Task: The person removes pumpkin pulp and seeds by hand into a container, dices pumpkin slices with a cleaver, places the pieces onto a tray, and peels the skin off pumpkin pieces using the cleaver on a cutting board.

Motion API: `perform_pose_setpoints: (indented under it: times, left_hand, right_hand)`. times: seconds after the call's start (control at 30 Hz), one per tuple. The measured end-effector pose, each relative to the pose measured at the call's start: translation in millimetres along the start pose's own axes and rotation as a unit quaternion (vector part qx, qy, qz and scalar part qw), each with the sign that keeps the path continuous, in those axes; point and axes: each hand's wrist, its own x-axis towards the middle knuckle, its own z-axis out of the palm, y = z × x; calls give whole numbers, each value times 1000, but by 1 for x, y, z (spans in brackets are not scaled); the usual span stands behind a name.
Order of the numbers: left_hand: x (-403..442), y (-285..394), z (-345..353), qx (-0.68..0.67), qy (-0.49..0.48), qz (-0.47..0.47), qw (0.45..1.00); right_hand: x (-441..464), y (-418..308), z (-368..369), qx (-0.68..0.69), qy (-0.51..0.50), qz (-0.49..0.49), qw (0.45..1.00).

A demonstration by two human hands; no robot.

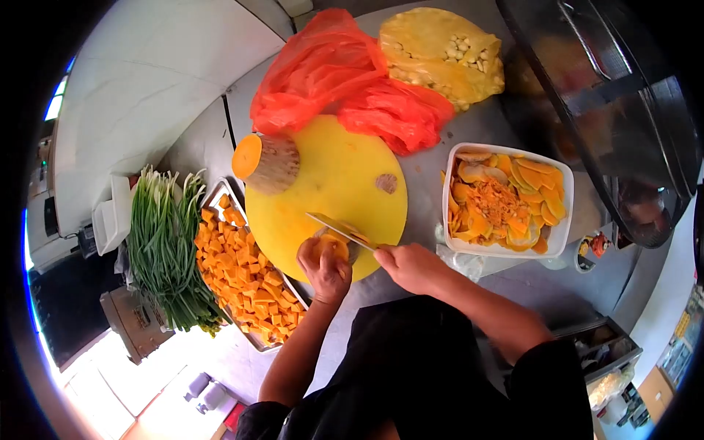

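Observation:
On the round yellow cutting board [330, 165], my left hand [324, 271] is closed around an orange-fleshed pumpkin piece [339, 248] near the board's front edge. My right hand [407, 265] grips a knife [336, 227], whose blade crosses the top of that piece, pointing left. Whether the edge is in the flesh, I cannot tell. A larger chunk of unpeeled pumpkin [276, 166] lies at the board's upper left, its orange cut face turned left. A small brownish end piece [386, 183] rests toward the right side of the board.
Left of the board, a metal tray [222, 189] holds orange pumpkin cubes [242, 275], beside green onions [165, 253]. A white container [507, 253] of peelings stands right. Behind are a red plastic bag [323, 70] and a yellow bag [422, 48] with pale garlic-like pieces.

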Motion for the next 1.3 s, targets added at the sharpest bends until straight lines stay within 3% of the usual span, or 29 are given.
perform_pose_setpoints:
  times: [0.23, 0.37, 0.47, 0.6, 0.67, 0.77, 0.93, 1.1, 1.2, 1.3]
  left_hand:
    - [5, 5, -7, -9, -8, -5, 1000]
    - [12, 26, -11, 72, -33, -100, 992]
    - [17, 12, -14, 14, -61, -51, 997]
    - [29, -19, -33, -73, -171, 122, 975]
    - [26, -10, -36, -65, -140, 99, 983]
    - [-5, -3, -28, -18, -70, 41, 997]
    - [-22, -8, -3, 22, -42, 77, 996]
    - [-26, -8, 5, -25, -4, 39, 999]
    - [-28, -13, 5, 25, -46, 71, 996]
    - [-23, -5, 4, -1, 21, 56, 998]
  right_hand:
    - [47, 43, 32, 48, 76, -132, 987]
    - [30, 49, 7, 168, -21, 83, 982]
    - [8, 39, 12, 124, 48, -15, 991]
    - [-35, 5, 21, 42, 96, -36, 994]
    - [-52, -8, 23, 4, 71, -8, 997]
    - [-78, -24, 27, -76, 94, -46, 992]
    - [-103, -39, 27, -202, 40, -1, 979]
    - [-104, -43, 26, -221, 36, 16, 975]
    - [-89, -46, 26, -214, 28, 13, 976]
    - [-48, -51, 31, -150, 55, -20, 987]
